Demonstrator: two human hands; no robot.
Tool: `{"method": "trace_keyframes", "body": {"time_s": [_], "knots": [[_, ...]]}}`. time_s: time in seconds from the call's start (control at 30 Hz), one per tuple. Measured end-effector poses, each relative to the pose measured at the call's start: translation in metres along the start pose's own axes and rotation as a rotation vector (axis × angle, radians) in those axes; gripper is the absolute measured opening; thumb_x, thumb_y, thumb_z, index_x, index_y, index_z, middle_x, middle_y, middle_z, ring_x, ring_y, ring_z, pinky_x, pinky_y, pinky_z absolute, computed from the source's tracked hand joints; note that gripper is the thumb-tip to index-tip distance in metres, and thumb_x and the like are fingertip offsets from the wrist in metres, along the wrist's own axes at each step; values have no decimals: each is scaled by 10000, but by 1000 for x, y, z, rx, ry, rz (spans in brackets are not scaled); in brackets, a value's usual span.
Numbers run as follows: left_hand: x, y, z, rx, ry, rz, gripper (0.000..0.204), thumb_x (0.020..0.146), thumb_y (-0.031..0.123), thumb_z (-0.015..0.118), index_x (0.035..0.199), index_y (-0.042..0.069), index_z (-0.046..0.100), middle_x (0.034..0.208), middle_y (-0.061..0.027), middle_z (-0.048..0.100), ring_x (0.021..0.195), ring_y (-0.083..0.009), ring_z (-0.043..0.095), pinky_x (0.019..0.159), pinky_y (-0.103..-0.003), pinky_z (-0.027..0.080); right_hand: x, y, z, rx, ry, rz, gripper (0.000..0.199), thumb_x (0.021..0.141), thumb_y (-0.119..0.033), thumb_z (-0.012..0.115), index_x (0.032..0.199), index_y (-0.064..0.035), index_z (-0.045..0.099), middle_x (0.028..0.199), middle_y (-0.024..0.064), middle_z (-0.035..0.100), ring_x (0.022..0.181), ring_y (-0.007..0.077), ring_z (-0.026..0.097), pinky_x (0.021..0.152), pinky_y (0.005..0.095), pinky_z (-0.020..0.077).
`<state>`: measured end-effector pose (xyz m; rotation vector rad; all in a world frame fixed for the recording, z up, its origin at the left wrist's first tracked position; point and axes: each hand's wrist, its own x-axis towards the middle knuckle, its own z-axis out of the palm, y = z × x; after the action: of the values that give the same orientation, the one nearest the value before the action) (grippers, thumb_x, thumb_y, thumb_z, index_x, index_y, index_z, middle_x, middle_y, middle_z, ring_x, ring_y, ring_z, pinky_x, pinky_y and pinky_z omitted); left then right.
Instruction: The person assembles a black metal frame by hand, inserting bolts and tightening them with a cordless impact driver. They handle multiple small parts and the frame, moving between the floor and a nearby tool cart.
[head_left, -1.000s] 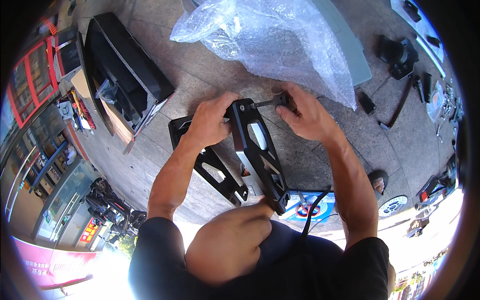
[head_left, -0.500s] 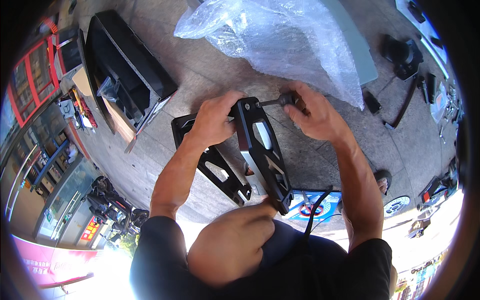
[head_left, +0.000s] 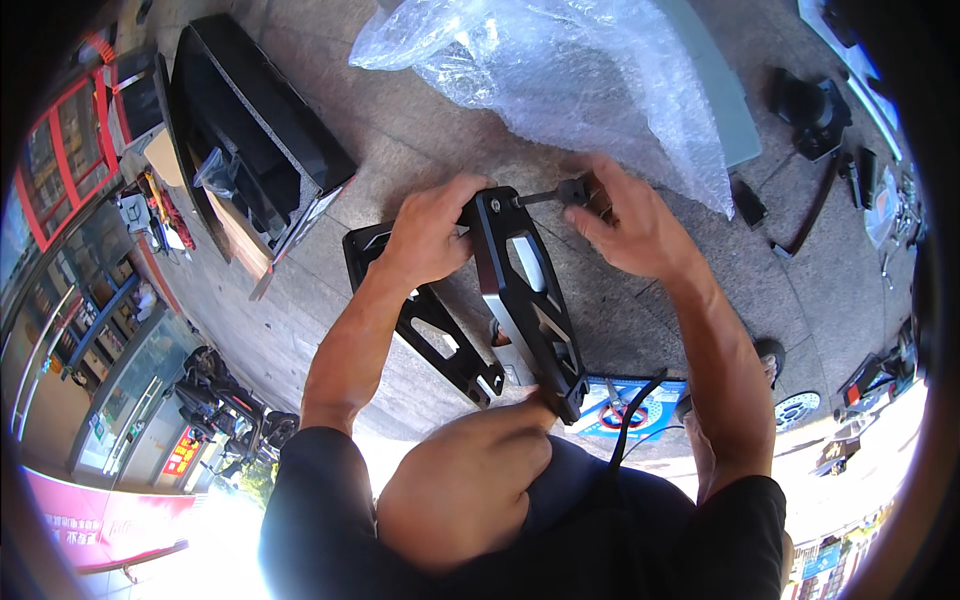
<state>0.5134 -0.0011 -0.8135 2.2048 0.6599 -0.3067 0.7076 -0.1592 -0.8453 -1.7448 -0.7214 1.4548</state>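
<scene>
A black metal frame part [head_left: 528, 300] with cut-out openings stands on edge, its lower end resting against my knee [head_left: 465, 490]. My left hand [head_left: 428, 232] grips its upper end. My right hand [head_left: 632, 222] holds a small black tool [head_left: 560, 193] whose shaft points into the top of the frame. A second black bracket [head_left: 425, 325] of the same kind lies flat on the paving under my left forearm.
A large sheet of clear bubble wrap [head_left: 560, 75] lies just beyond my hands. An open black case [head_left: 255, 150] with a cardboard box sits at the left. Black parts and tools [head_left: 815, 110] are scattered at the right. A blue-rimmed disc [head_left: 630, 405] lies near my right elbow.
My right hand and the tool have shifted slightly left, up to the top of the frame. The left hand keeps its grip and the frame stays put.
</scene>
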Motion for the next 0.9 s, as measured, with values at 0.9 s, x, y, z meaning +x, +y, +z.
{"method": "trace_keyframes", "body": {"time_s": [0.9], "knots": [[10,-1,5,25,-27,-41,470,672,34,686,1107,100,523,853,-149,641,801,-354,634,681,-437,483,13,19,5,-244,50,109,415,906,-376,591,1050,14,586,828,163,637,770,260,614,674,373,473]]}}
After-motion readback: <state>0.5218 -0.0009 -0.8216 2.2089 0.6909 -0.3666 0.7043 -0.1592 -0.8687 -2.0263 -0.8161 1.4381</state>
